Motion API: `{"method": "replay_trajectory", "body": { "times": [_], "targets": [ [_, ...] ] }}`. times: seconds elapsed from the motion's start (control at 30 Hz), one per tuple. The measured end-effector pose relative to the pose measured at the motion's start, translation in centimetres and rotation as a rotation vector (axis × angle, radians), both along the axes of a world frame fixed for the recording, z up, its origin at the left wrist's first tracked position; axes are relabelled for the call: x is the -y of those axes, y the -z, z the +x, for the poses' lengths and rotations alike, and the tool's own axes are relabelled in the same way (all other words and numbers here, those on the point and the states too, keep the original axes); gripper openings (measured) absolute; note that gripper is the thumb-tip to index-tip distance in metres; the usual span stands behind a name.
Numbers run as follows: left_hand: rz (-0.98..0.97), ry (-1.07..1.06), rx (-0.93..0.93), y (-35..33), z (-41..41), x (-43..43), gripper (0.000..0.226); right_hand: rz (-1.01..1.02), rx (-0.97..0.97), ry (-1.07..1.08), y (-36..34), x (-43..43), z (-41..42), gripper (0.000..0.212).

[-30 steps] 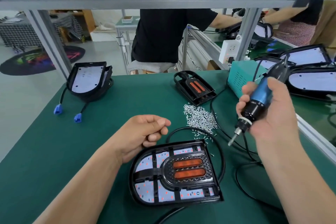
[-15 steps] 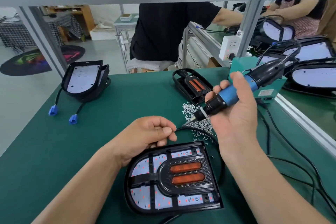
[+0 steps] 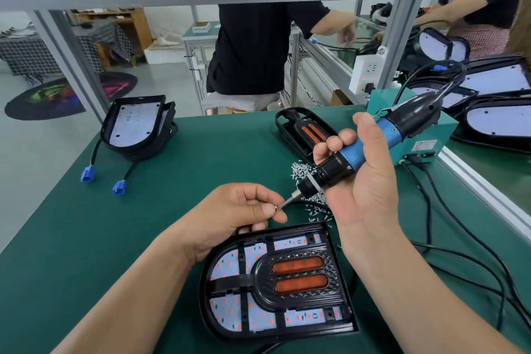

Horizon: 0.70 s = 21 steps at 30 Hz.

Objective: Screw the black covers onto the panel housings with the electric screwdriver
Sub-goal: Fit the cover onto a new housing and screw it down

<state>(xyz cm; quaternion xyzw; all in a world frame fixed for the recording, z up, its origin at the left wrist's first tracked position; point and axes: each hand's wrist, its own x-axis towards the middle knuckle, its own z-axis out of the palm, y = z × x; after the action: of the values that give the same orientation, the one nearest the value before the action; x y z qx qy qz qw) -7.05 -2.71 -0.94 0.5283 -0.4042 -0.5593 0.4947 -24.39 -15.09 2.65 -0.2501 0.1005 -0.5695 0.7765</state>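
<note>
A panel housing [image 3: 280, 325] lies in front of me on the green mat, with a black cover [image 3: 298, 282] bearing two orange strips seated on it. My left hand [image 3: 238, 210] pinches a small screw [image 3: 276, 207] between thumb and forefinger, just above the housing's far edge. My right hand [image 3: 365, 181] grips the blue and black electric screwdriver [image 3: 370, 146], tilted down to the left. Its bit tip touches the screw.
A pile of loose screws [image 3: 301, 171] lies behind the hands. A spare black cover [image 3: 304, 132] sits beyond it, and stacked housings [image 3: 135, 123] with blue plugs are at far left. A teal power box [image 3: 413, 123], black cables [image 3: 459, 253] and more housings lie right. People work beyond the frame.
My right hand swung the screwdriver from upright at the right to a leftward tilt, bringing the bit to the screw in my left fingers. My left hand stayed above the housing.
</note>
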Motion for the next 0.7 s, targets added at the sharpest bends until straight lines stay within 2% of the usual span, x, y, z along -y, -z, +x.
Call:
{"method": "replay_trajectory", "body": {
  "times": [0.3, 0.7],
  "targets": [
    [-0.003, 0.022, 0.027, 0.00, 0.02, -0.02, 0.023, 0.031, 0.018, 0.019, 0.06, 0.17, -0.14, 0.016],
    [-0.015, 0.033, 0.026, -0.16, -0.14, -0.08, 0.014, 0.046, 0.017, 0.016, 0.08, -0.06, -0.08, 0.015]
  ]
}}
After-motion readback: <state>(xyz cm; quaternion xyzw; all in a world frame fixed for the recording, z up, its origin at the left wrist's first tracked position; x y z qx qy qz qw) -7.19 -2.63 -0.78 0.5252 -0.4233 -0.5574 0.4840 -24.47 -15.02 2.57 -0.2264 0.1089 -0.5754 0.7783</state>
